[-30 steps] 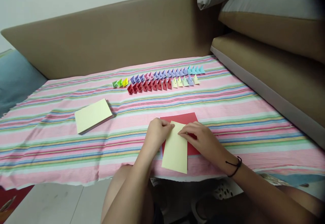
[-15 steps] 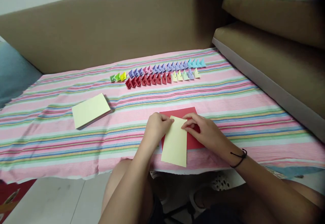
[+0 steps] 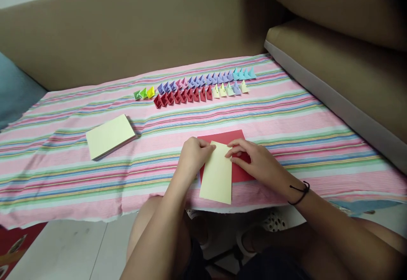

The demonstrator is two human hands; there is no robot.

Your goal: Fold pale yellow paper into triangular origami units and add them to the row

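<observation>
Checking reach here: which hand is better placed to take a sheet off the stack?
Left, likely: both pinch the pale yellow sheet, but the left hand sits nearer the stack, the right hand farther across.

A home, likely a living room: a tan sofa point(image 3: 133, 30) with cushions point(image 3: 343, 9), a striped cloth point(image 3: 286, 115) spread over its seat, and tiled floor point(image 3: 63, 250) below.

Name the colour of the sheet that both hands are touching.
Pale yellow. The yellow sheet lies on a red sheet; the head view shows it.
</observation>
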